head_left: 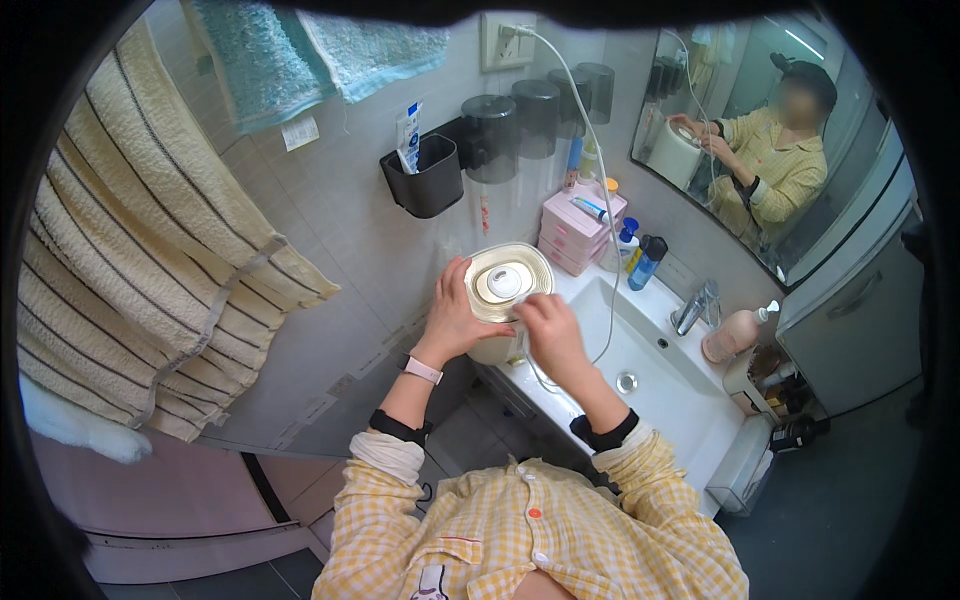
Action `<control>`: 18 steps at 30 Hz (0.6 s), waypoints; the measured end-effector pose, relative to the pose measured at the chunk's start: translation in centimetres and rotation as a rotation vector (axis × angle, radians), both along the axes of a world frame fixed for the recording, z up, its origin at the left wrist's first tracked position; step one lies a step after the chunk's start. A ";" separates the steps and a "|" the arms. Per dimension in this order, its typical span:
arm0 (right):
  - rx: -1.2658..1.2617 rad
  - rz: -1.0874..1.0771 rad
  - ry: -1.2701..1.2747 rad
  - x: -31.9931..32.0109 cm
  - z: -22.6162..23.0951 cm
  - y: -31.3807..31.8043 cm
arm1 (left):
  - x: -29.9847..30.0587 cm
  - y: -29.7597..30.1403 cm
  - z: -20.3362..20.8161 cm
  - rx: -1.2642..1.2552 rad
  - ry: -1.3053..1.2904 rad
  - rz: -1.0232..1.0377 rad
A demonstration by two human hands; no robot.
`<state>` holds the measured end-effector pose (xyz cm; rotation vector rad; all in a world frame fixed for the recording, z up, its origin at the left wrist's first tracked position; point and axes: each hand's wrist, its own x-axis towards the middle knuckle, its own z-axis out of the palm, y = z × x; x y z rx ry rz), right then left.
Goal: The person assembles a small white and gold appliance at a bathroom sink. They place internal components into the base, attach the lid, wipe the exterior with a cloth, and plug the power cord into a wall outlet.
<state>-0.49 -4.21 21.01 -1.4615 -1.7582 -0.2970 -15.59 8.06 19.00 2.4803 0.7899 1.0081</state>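
Observation:
A cream-white appliance (pixel 540 268) with a rounded-square top and a round raised centre stands at the left end of the washbasin. My left hand (pixel 455 318) wraps round its left and near side, fingers on the rim and thumb along the front edge. Against the near right of the rim, my right hand (pixel 555 335) has its fingers pinched together. What they hold, if anything, is hidden. A white power cord (pixel 590 130) runs from a wall socket (pixel 507 42) down across the basin and loops below my right hand, near the appliance.
Right of the appliance lies the white basin (pixel 640 420) with a chrome tap (pixel 693 308). Pink drawers (pixel 572 235), a blue bottle (pixel 648 263) and a pink pump bottle (pixel 735 335) line it. On the wall hang a black holder (pixel 425 180), grey cups (pixel 490 135), towels (pixel 160 240) and a mirror (pixel 745 160).

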 end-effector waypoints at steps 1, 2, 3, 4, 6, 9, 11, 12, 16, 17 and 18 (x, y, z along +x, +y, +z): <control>-0.003 0.061 -0.004 -0.8 -0.1 0.3 | 0.0 0.0 0.0 -0.011 -0.003 0.000; -0.004 0.077 -0.024 -1.3 -0.1 0.7 | 0.0 -0.1 0.0 -0.021 -0.008 -0.004; -0.010 0.091 -0.003 -1.4 0.0 1.1 | -0.1 -0.2 0.0 -0.043 -0.004 -0.007; -0.022 0.116 0.013 -1.3 0.2 1.6 | -0.2 -0.2 0.1 -0.064 -0.001 -0.009; -0.050 0.157 0.023 -1.3 0.4 2.4 | -0.2 -0.2 0.1 -0.060 -0.012 -0.018; -0.057 0.196 -0.017 -1.1 0.9 3.6 | -0.2 0.0 0.0 -0.048 -0.009 -0.021; -0.003 0.219 -0.065 -1.5 1.1 4.6 | -0.2 0.0 -0.2 -0.059 -0.012 -0.020; -0.009 0.227 -0.070 -1.7 1.2 5.1 | -0.2 0.0 -0.3 -0.078 -0.018 -0.020; 0.045 0.249 -0.076 -2.2 1.4 7.8 | -0.2 -0.2 -0.2 -0.110 -0.011 0.009; 0.083 0.254 -0.079 -2.1 1.4 8.4 | -0.2 -0.3 -0.1 -0.098 -0.022 0.007; 0.068 0.246 -0.069 -1.9 1.4 9.0 | -0.2 -0.4 0.1 -0.101 -0.023 0.009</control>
